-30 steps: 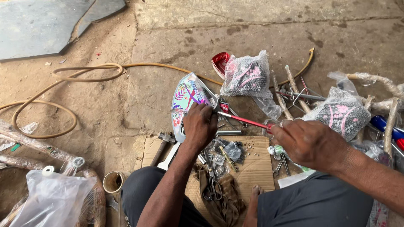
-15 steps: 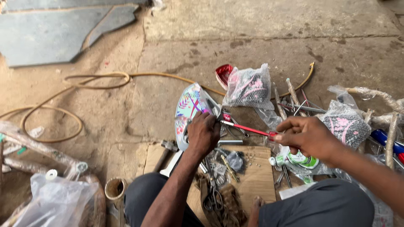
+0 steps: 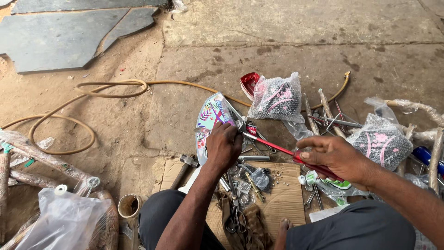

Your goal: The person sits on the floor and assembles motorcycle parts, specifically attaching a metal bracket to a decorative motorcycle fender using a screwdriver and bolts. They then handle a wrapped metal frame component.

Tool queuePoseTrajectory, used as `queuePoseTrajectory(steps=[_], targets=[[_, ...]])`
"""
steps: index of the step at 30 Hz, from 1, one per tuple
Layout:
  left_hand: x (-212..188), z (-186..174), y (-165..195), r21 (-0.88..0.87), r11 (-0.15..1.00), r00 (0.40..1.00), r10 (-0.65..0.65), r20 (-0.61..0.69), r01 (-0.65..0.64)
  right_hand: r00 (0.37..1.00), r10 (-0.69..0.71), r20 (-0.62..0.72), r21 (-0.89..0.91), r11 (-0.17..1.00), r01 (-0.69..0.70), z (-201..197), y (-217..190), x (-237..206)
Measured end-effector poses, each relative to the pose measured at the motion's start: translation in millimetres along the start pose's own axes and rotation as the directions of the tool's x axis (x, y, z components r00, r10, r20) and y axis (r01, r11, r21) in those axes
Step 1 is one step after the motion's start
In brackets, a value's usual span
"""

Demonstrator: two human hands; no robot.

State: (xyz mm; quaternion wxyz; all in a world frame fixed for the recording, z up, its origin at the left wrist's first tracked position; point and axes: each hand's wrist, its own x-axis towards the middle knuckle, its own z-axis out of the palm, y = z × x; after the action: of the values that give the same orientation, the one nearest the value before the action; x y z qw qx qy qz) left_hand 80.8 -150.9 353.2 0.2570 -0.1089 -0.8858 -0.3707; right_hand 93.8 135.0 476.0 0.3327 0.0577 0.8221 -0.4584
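My left hand (image 3: 224, 147) grips the edge of a curved panel (image 3: 210, 116) with a colourful flower pattern, holding it on edge over the ground. My right hand (image 3: 336, 158) is closed around the red handle of a screwdriver (image 3: 274, 146). Its shaft runs left and up to a small metal fitting on the panel, just above my left fingers. Both forearms reach out from the lower edge of the view over my dark trousers.
Scissors, bolts and small tools lie on a cardboard sheet (image 3: 282, 198) in front of me. Two plastic-wrapped patterned parts (image 3: 276, 98) (image 3: 382, 141) and wrapped tubes sit to the right. A yellow hose (image 3: 83, 104) loops on the left. A hammer (image 3: 184, 165) and a plastic bag (image 3: 60, 222) lie nearby.
The view has shifted slightly. My right hand with the screwdriver has dropped a little and drawn closer, while my left hand keeps its hold on the panel.
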Motion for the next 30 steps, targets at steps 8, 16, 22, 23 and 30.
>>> queuePoseTrajectory(steps=[8,16,22,23,30], targets=[[0,16,-12,0.040,0.997,0.998,-0.069,0.002,0.069,0.986,-0.125,0.107,0.532,0.845,0.049,10,14,2],[-12,18,7,0.059,0.996,0.995,0.077,-0.061,-0.073,0.939,-0.140,0.316,0.633,0.768,-0.099,214,122,108],[-2,-27,4,-0.082,0.996,0.974,-0.058,-0.217,0.041,0.971,-0.067,0.228,0.911,0.368,-0.188,236,143,148],[0,-35,7,-0.093,0.995,0.963,-0.048,-0.266,0.024,0.981,-0.070,0.181,0.921,0.363,-0.144,227,132,151],[-16,-73,28,-0.392,0.914,0.988,0.046,-0.150,-0.102,0.973,-0.147,-0.177,0.948,0.241,0.209,122,59,174]])
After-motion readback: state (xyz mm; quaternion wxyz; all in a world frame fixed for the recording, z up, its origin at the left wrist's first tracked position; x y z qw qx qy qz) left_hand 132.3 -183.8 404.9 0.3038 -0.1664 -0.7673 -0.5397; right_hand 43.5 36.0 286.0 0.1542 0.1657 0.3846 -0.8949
